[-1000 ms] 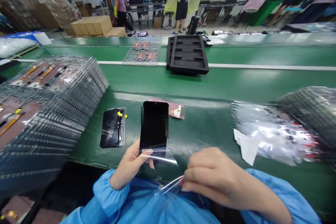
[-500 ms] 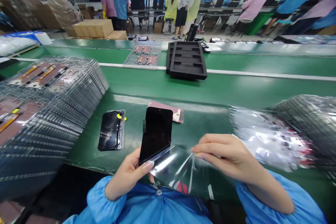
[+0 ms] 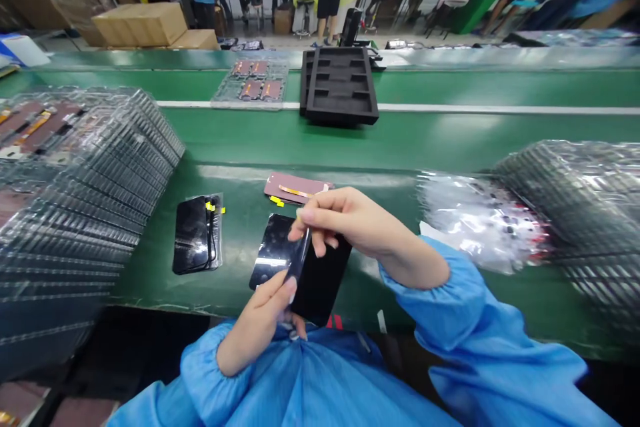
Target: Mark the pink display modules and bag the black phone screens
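Note:
My left hand (image 3: pixel 265 320) grips the lower left edge of a black phone screen (image 3: pixel 323 273), thumb on top, low over the green bench. Fingertips of my right hand (image 3: pixel 345 220) pinch the upper end of a curled clear film (image 3: pixel 304 250) that rises along the screen's left side. Left of the curl lies a glossy, reflective sheet (image 3: pixel 270 253) with rounded corners; whether it is part of the film or another panel, I cannot tell. Behind my hands rests a pinkish phone panel (image 3: pixel 295 187) with an orange flex cable and yellow tabs.
Black screens (image 3: pixel 193 233) lie stacked at left, beside a tall pile of clear trays (image 3: pixel 130 160). Plastic bags (image 3: pixel 475 220) and more trays (image 3: pixel 575 193) stand at right. Across the bench are black foam trays (image 3: pixel 343 87) and a clear tray of panels (image 3: pixel 253 83). People are beyond.
My right hand has moved up and left across the screen with the film, which was stretched out to the right. The screen has shifted right and tilted. The view has turned slightly downward.

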Motion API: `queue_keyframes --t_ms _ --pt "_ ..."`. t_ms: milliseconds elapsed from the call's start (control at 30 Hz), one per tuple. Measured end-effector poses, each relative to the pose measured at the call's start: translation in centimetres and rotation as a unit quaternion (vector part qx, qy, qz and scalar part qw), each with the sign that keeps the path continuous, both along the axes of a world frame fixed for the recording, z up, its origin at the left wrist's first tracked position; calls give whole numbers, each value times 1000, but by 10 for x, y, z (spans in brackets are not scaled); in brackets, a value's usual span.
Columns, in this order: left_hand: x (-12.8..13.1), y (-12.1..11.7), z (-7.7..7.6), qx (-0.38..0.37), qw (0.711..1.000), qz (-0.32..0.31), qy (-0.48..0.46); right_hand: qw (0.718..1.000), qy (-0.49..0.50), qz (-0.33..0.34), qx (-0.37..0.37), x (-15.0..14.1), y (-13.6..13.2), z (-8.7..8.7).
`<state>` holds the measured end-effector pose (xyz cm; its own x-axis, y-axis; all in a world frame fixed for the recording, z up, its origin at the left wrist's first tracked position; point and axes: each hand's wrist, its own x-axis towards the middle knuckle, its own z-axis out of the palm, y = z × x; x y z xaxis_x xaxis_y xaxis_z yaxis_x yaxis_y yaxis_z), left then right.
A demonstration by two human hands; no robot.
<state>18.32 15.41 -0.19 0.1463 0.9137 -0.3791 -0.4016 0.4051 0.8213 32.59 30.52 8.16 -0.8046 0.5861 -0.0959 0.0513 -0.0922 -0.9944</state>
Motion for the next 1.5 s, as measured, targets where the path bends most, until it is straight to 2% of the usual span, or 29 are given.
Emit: queue_keyframes --t_ms 133,433,500,600,733,800,867,967,1067,1167,1267,1367,1433,1500 --pt "-3 0 7 -33 998 22 -46 998 15 -28 -51 -4 11 -11" --pt "-3 3 11 -46 998 19 -49 997 15 -18 -68 3 13 -9" --pt "-4 2 11 -34 998 19 -40 999 -3 -8 -52 6 14 -9" --pt "-7 0 12 0 999 33 7 998 -59 -19 21 14 15 -7" --pt "-28 1 17 41 990 111 78 984 -121 -78 105 27 16 -10" --pt "-48 2 22 59 971 189 132 981 -145 -64 117 31 16 -19" --pt "-75 3 28 88 936 270 208 979 -165 -34 115 31 15 -33" --pt "-117 0 31 126 881 337 309 978 -183 17 94 27 10 -58" --pt "-152 -5 23 67 860 336 378 978 -189 55 70 20 4 -80" --pt "-174 -10 6 -1 835 290 468 976 -197 73 58 14 0 -95" --pt "-185 -13 -8 1 812 251 526 973 -207 73 64 10 0 -102" --pt "-190 -13 -14 17 794 234 560 972 -216 61 69 11 3 -106" --pt "-186 -11 -14 20 758 251 602 972 -221 40 70 11 5 -108" --pt "-173 -8 -13 45 698 260 665 964 -248 4 102 10 7 -108"
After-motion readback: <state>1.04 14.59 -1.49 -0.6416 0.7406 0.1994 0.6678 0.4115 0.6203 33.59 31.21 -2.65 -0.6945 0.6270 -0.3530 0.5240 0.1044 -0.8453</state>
